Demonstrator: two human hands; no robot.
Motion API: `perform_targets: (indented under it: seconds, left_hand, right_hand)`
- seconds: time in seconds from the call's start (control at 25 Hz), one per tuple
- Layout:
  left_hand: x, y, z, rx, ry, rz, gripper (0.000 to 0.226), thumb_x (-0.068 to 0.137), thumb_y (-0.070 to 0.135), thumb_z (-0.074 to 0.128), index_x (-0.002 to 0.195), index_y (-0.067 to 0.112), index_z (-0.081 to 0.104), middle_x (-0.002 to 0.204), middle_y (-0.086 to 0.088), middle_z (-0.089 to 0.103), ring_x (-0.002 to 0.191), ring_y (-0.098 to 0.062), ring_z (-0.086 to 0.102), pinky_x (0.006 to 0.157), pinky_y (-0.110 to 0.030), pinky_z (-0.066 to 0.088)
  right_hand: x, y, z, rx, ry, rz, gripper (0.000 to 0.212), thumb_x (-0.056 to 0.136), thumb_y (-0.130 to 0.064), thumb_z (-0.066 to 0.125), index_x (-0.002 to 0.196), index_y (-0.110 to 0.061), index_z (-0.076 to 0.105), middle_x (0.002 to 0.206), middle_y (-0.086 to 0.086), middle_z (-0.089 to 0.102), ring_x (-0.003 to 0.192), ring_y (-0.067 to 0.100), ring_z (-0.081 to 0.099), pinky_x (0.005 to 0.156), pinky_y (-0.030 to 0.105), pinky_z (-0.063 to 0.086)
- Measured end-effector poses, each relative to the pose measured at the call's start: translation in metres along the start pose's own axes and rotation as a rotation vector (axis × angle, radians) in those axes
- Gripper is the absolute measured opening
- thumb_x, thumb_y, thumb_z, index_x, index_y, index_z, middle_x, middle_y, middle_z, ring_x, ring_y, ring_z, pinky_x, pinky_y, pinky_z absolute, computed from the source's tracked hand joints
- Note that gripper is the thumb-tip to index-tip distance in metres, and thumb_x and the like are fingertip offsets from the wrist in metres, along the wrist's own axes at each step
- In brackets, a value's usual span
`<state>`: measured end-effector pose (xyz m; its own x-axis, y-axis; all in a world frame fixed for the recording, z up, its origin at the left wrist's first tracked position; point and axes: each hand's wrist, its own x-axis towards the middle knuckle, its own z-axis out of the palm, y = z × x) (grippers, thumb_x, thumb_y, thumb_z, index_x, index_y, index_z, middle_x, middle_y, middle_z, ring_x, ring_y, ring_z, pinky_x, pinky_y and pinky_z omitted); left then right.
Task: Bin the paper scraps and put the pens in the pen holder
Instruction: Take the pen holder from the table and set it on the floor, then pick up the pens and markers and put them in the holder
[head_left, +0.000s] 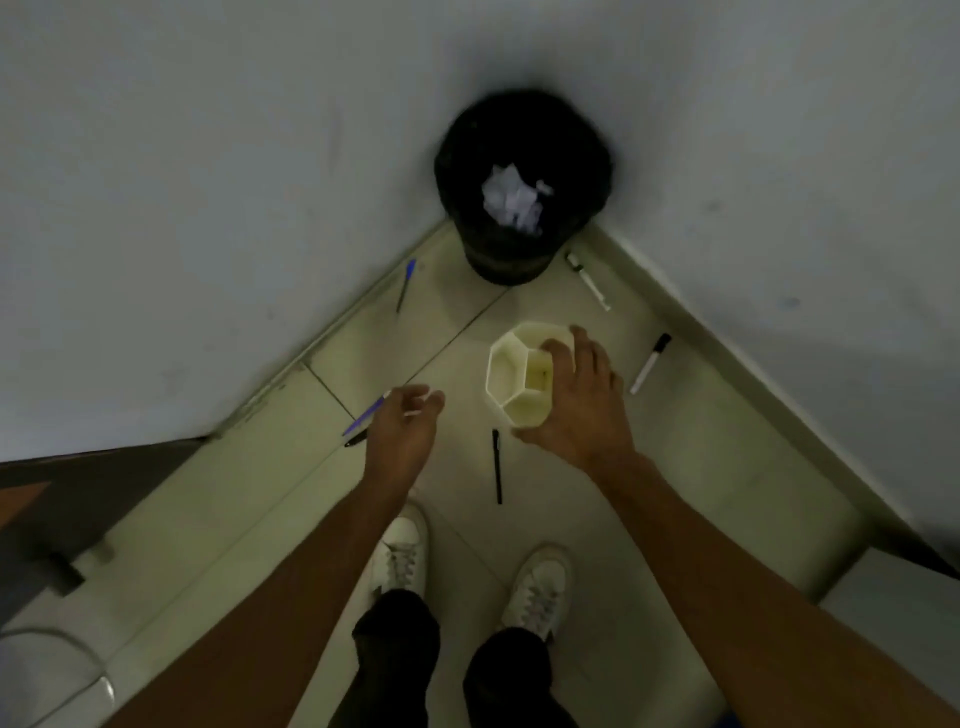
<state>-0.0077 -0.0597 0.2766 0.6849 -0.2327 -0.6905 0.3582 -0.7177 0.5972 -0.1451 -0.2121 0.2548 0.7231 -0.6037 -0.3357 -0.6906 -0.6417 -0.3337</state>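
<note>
A black bin (522, 156) stands in the corner with crumpled white paper (511, 200) inside. My right hand (576, 400) grips the white compartmented pen holder (511, 371) from its right side, fingers over the rim. My left hand (402, 431) hovers left of it with loosely curled fingers. It is just beside a blue pen (363, 418) and a black pen (356, 440) on the floor. Another black pen (496, 465) lies between my hands. A blue pen (406, 285) lies by the left wall. Two white markers (587, 280) (649, 364) lie to the right.
Two grey walls meet behind the bin, leaving a narrow wedge of pale tiled floor (597, 519). My white shoes (400, 551) (540, 587) stand just behind the pens. A dark piece of furniture (78, 499) is at the left, and a white rounded object (47, 680) at bottom left.
</note>
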Motion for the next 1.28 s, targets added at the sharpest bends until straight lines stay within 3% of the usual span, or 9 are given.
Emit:
perform_targets:
  seconds: [0.12, 0.36, 0.48, 0.8, 0.88, 1.0, 1.04, 1.12, 1.28]
  left_hand:
    - [0.084, -0.042, 0.049, 0.074, -0.001, 0.104, 0.032, 0.090, 0.039, 0.063, 0.117, 0.023, 0.063, 0.111, 0.005, 0.064, 0.098, -0.011, 0.061, 0.067, -0.016, 0.043]
    - [0.185, -0.089, 0.087, 0.114, -0.014, 0.299, 0.033, 0.089, 0.041, 0.061, 0.117, 0.025, 0.063, 0.108, 0.008, 0.066, 0.097, -0.010, 0.064, 0.084, -0.032, 0.055]
    - [0.210, -0.101, 0.087, 0.074, -0.004, 0.373, 0.029, 0.089, 0.039, 0.062, 0.113, 0.024, 0.065, 0.104, 0.007, 0.067, 0.095, -0.010, 0.064, 0.085, -0.035, 0.057]
    - [0.253, -0.065, 0.082, 0.247, -0.100, 0.591, 0.031, 0.090, 0.038, 0.062, 0.116, 0.022, 0.064, 0.104, 0.005, 0.068, 0.083, -0.003, 0.062, 0.064, -0.013, 0.045]
    - [0.259, -0.045, 0.078, 0.368, -0.120, 0.681, 0.029, 0.092, 0.037, 0.061, 0.115, 0.021, 0.065, 0.102, 0.004, 0.069, 0.087, -0.008, 0.064, 0.071, -0.020, 0.050]
    - [0.257, -0.035, 0.070, 0.603, -0.159, 0.817, 0.022, 0.094, 0.029, 0.059, 0.108, 0.017, 0.069, 0.104, 0.002, 0.070, 0.090, -0.012, 0.064, 0.083, -0.031, 0.054]
    - [0.253, -0.040, 0.066, 0.647, -0.157, 0.831, 0.020, 0.093, 0.028, 0.060, 0.106, 0.017, 0.070, 0.102, 0.002, 0.070, 0.087, -0.012, 0.064, 0.083, -0.030, 0.054]
    - [0.244, -0.060, 0.057, 0.715, -0.153, 0.838, 0.018, 0.090, 0.030, 0.064, 0.099, 0.016, 0.072, 0.093, 0.002, 0.071, 0.081, -0.011, 0.065, 0.079, -0.029, 0.055]
    - [0.242, -0.122, 0.029, 0.919, -0.166, 0.737, 0.023, 0.081, 0.038, 0.071, 0.095, 0.020, 0.072, 0.086, 0.003, 0.072, 0.081, -0.014, 0.068, 0.078, -0.027, 0.053]
  right_hand:
    - [0.059, 0.028, 0.085, -0.048, -0.002, -0.077, 0.116, 0.052, -0.058, 0.085, 0.145, -0.016, 0.031, 0.157, 0.021, 0.022, 0.140, 0.043, 0.028, 0.101, 0.059, 0.039]
    - [0.123, 0.053, 0.170, -0.118, 0.020, -0.153, 0.118, 0.052, -0.060, 0.083, 0.148, -0.017, 0.029, 0.157, 0.020, 0.022, 0.141, 0.041, 0.027, 0.102, 0.058, 0.037]
    - [0.138, 0.055, 0.181, -0.121, 0.048, -0.169, 0.120, 0.051, -0.061, 0.082, 0.148, -0.018, 0.028, 0.157, 0.019, 0.021, 0.141, 0.041, 0.026, 0.102, 0.058, 0.036]
    - [0.155, 0.056, 0.173, -0.157, 0.002, -0.223, 0.123, 0.053, -0.068, 0.080, 0.151, -0.026, 0.019, 0.160, 0.016, 0.010, 0.144, 0.038, 0.019, 0.108, 0.058, 0.030]
    - [0.147, 0.054, 0.162, -0.122, 0.052, -0.261, 0.112, 0.059, -0.071, 0.075, 0.149, -0.029, 0.024, 0.156, 0.011, 0.020, 0.139, 0.032, 0.025, 0.108, 0.052, 0.030]
    - [0.123, 0.049, 0.157, -0.032, 0.229, -0.357, 0.048, 0.080, -0.057, 0.067, 0.114, -0.025, 0.055, 0.111, -0.008, 0.051, 0.098, 0.012, 0.050, 0.078, 0.024, 0.044]
    - [0.112, 0.045, 0.163, -0.010, 0.201, -0.358, 0.031, 0.085, -0.052, 0.065, 0.099, -0.025, 0.059, 0.097, -0.012, 0.053, 0.086, 0.008, 0.052, 0.069, 0.019, 0.043]
    - [0.096, 0.041, 0.188, -0.025, 0.048, -0.297, 0.025, 0.087, -0.048, 0.063, 0.083, -0.024, 0.062, 0.081, -0.010, 0.057, 0.075, 0.009, 0.057, 0.064, 0.023, 0.048]
    - [0.071, 0.045, 0.243, -0.196, -0.312, -0.105, 0.044, 0.080, -0.055, 0.068, 0.098, -0.016, 0.058, 0.094, 0.003, 0.060, 0.078, 0.020, 0.054, 0.064, 0.028, 0.043]
